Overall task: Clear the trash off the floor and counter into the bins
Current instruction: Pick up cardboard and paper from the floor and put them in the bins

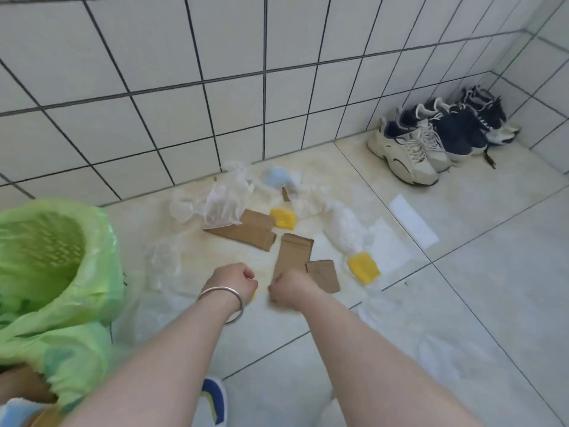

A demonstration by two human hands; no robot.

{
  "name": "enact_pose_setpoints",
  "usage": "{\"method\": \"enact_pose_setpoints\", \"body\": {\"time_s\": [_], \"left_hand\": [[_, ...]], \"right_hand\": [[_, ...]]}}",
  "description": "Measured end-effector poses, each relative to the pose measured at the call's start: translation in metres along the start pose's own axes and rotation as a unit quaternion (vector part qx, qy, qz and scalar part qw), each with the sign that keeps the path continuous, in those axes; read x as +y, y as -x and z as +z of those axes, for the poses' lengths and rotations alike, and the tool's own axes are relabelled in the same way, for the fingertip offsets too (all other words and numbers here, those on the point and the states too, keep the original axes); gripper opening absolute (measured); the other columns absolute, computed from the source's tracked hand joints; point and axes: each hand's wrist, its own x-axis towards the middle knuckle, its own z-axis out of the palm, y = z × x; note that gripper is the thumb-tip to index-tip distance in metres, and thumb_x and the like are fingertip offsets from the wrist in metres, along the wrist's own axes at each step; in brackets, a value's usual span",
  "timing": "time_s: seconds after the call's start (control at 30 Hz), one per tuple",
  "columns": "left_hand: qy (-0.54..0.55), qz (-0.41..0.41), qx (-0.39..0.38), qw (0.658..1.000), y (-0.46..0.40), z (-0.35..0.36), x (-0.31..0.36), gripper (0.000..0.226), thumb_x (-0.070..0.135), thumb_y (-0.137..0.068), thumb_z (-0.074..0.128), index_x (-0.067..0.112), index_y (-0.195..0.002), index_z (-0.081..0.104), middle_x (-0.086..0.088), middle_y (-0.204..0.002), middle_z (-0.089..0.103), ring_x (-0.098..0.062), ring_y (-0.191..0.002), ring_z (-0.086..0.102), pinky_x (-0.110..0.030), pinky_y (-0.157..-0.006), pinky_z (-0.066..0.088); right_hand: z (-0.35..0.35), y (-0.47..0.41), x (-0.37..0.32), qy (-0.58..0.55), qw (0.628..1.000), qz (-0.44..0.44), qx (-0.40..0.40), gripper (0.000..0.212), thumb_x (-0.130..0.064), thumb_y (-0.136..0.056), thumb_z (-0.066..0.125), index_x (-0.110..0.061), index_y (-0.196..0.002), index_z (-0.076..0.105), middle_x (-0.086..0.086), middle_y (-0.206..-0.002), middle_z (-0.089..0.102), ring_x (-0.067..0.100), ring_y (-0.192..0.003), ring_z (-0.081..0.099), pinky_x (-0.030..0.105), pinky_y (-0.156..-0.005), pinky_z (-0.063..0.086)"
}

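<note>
While fisted, left hand [231, 280], right hand [289, 288] over cardboard [294, 252].

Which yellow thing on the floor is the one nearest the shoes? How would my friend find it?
Start at the shoes in the corner of the tiled wall, then look down the floor toward the person. Past the white paper strip lies a yellow piece beside a small cardboard scrap. Unlike the other yellow piece, a white plastic bag touches its top.

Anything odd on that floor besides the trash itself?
Yes: the floor tiles under the cardboard pieces and clear plastic bags carry a yellowish stain, unlike the clean grey tiles to the right. Shoes sit tidy in the corner.
</note>
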Motion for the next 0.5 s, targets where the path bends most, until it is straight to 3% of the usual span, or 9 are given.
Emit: {"method": "enact_pose_setpoints", "body": {"time_s": [0.07, 0.17, 0.3, 0.4, 0.5], "left_hand": [[0.000, -0.012, -0.021, 1.000, -0.023, 0.013, 0.006, 0.026, 0.027, -0.085, 0.054, 0.025, -0.109, 0.065, 0.000, -0.123, 0.062, -0.021, -0.115, 0.057, -0.030, -0.099, 0.045], [-0.006, -0.036, -0.056, 0.998, -0.053, 0.036, 0.009, 0.028, 0.027, -0.086, 0.052, 0.025, -0.111, 0.064, 0.000, -0.125, 0.062, -0.022, -0.116, 0.056, -0.029, -0.099, 0.045], [0.004, -0.081, -0.082, 0.993, -0.083, 0.064, 0.009, 0.034, 0.026, -0.090, 0.049, 0.020, -0.122, 0.059, -0.003, -0.132, 0.058, -0.022, -0.122, 0.052, -0.027, -0.100, 0.041], [0.030, -0.120, -0.079, 0.989, -0.107, 0.083, 0.013, 0.041, 0.027, -0.091, 0.048, 0.016, -0.130, 0.051, -0.005, -0.136, 0.053, -0.024, -0.128, 0.048, -0.028, -0.103, 0.038], [0.066, -0.161, -0.045, 0.984, -0.123, 0.099, 0.023, 0.047, 0.032, -0.090, 0.052, 0.015, -0.134, 0.046, -0.007, -0.136, 0.050, -0.025, -0.126, 0.048, -0.032, -0.101, 0.040]], "right_hand": [[-0.010, -0.024, 0.012, 0.013, 1.000, 0.005, 0.011, 0.028, -0.019, -0.093, 0.040, -0.008, -0.111, 0.060, 0.009, -0.107, 0.060, 0.025, -0.096, 0.057, 0.028, -0.075, 0.044], [-0.016, -0.064, 0.036, 0.050, 0.998, 0.019, 0.021, 0.019, -0.012, -0.092, 0.036, -0.010, -0.083, 0.053, 0.005, -0.082, 0.053, 0.021, -0.074, 0.050, 0.023, -0.062, 0.039], [-0.015, -0.102, 0.073, 0.005, 0.997, 0.072, 0.039, 0.018, -0.010, -0.089, 0.040, -0.013, -0.075, 0.050, 0.004, -0.081, 0.053, 0.018, -0.076, 0.047, 0.024, -0.062, 0.045], [-0.013, -0.123, 0.093, -0.052, 0.986, 0.137, 0.083, 0.019, -0.013, -0.085, 0.040, -0.011, -0.096, 0.055, 0.009, -0.107, 0.059, 0.024, -0.091, 0.054, 0.027, -0.071, 0.041], [-0.010, -0.140, 0.106, -0.078, 0.970, 0.175, 0.148, 0.036, -0.018, -0.090, 0.046, -0.007, -0.124, 0.045, 0.013, -0.129, 0.044, 0.030, -0.118, 0.043, 0.032, -0.083, 0.039]]}}
